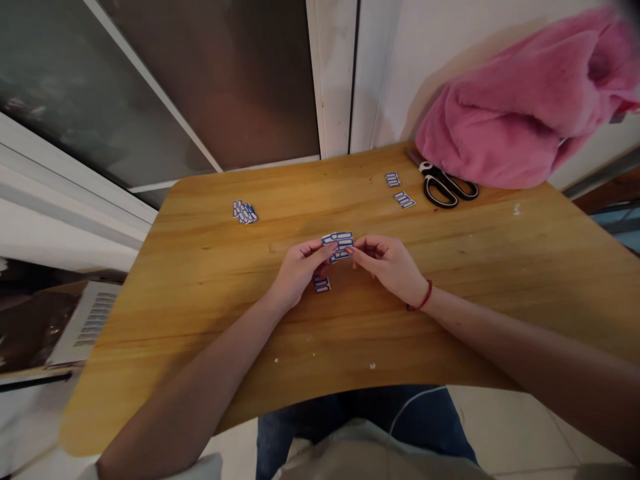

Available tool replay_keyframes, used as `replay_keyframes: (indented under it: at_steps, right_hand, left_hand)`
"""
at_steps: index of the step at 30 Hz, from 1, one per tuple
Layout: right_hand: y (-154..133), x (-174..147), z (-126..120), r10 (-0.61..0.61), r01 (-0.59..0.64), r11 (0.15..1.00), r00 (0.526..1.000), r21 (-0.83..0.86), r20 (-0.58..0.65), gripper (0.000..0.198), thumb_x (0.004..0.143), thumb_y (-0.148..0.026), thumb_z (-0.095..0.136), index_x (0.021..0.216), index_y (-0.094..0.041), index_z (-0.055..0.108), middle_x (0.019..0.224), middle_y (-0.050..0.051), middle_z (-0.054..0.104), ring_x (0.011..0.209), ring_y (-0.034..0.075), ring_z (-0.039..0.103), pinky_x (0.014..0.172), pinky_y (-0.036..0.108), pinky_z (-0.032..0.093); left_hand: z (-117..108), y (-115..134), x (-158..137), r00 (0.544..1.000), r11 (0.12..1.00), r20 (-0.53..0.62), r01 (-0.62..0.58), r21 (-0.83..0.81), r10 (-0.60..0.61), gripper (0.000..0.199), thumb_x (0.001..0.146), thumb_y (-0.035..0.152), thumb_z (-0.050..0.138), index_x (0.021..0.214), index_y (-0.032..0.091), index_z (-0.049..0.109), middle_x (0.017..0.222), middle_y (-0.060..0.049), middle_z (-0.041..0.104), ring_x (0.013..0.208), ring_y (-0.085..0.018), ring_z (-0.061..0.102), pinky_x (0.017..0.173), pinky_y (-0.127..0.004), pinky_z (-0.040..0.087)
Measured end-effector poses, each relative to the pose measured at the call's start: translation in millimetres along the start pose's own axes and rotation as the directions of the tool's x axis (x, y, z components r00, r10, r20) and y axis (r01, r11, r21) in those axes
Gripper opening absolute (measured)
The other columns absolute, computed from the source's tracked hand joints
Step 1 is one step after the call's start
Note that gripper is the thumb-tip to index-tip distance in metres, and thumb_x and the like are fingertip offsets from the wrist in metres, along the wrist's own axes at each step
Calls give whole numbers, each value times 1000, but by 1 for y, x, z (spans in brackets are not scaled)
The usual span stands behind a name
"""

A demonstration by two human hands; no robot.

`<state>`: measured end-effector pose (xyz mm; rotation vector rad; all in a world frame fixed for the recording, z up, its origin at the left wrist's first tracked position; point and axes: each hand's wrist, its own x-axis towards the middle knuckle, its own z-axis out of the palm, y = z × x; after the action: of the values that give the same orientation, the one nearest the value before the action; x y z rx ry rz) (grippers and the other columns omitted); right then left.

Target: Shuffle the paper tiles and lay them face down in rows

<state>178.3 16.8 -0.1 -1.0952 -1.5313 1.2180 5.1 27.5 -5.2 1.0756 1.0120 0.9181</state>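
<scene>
Over the middle of the table, my left hand [299, 270] pinches a few small paper labels [342, 240], white with blue borders. My right hand [389, 263] grips the right edge of the same labels between thumb and fingers. Just below the left fingers, another blue-and-white label piece [323, 284] lies on the wood, partly covered by the hand. A loose pile of similar labels [245, 212] rests at the far left. Two more pieces, an upper label [393, 179] and a lower label [405, 199], lie apart toward the back right.
Black-handled scissors [440, 187] lie at the back right, against a bunched pink plush cloth [510, 107]. White paper scraps [373, 366] dot the wooden table [200, 293]. A framed glass panel [215, 73] stands behind the table. A box [85, 320] sits beyond the left edge.
</scene>
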Motion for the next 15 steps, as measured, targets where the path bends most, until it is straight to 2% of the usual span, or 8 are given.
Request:
replay_keyframes:
  at_steps: [5,11,15]
  right_hand:
    - [-1,0,0,-5,5,1000,999,-8,38,34,84,-45,59,71,-14,57,58,-1,54,51,7,43,48,21,33]
    - [5,-2,2,-12,12,1000,1000,-16,-7,30,82,-43,62,79,-14,57,65,0,55,56,8,45,52,22,36]
    - [7,-2,3,-56,52,994,998,-99,-37,29,81,-43,64,85,-15,61,71,1,58,60,10,47,55,23,37]
  left_hand:
    - [-1,0,0,998,998,-46,-29,57,31,26,72,41,71,76,15,71,52,5,45,46,-5,33,44,-21,25]
    - [2,3,-1,992,997,-99,-68,35,72,27,67,40,76,74,15,72,54,4,49,45,-3,32,42,-19,25]
    - [6,2,-3,992,998,-110,-56,34,59,26,65,39,78,75,15,73,56,3,52,45,-4,34,41,-18,27]
